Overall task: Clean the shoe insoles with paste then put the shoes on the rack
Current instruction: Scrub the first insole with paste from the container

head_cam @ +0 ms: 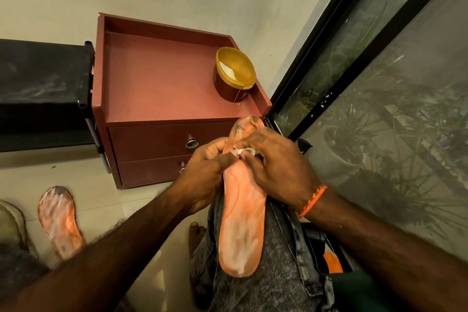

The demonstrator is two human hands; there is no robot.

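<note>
An orange insole [243,223] smeared with white paste lies along my right thigh, toe end pointing away and stained dark. My left hand [205,175] grips its left edge near the toe. My right hand [276,167] presses a small white wad of cloth or tissue [244,151] onto the insole's forefoot. A second orange insole [59,220], also streaked with white paste, lies on the floor at the lower left. An open yellow tub of white paste [234,73] stands on the red cabinet's top, at its right front corner.
The red two-drawer cabinet [157,99] stands against the wall ahead. A black rack [43,94] is to its left. A dark-framed glass door [379,83] runs along the right. A shoe's edge [11,223] shows at far left; my bare foot [196,233] rests on the tiled floor.
</note>
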